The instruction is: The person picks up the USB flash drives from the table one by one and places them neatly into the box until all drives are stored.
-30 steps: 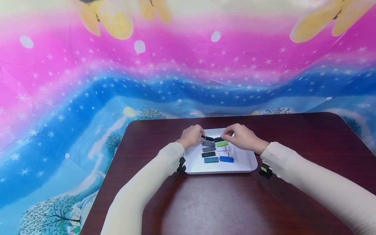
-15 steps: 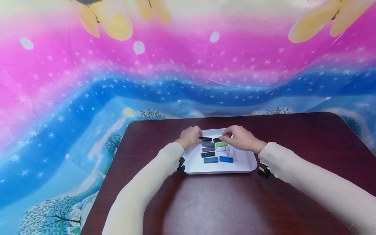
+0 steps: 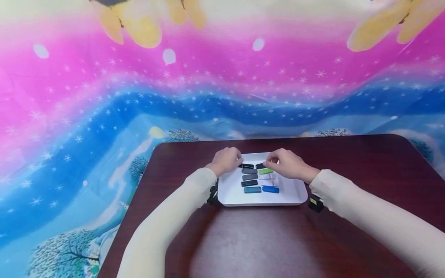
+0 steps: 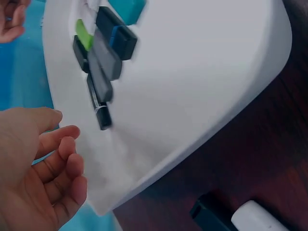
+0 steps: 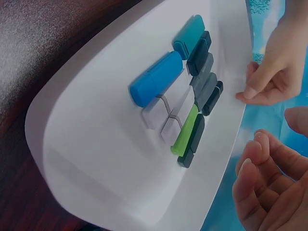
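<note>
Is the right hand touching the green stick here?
Apart. The right wrist view shows white tray between the right hand and the green stick.

Top-left black stick point(image 3: 248, 166) lies straighter than before, now free of left hand point(image 3: 225, 160).

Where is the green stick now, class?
In the head view, the green stick lies in the white tray, right column, between a black stick and a white stick, near the right hand.
</note>
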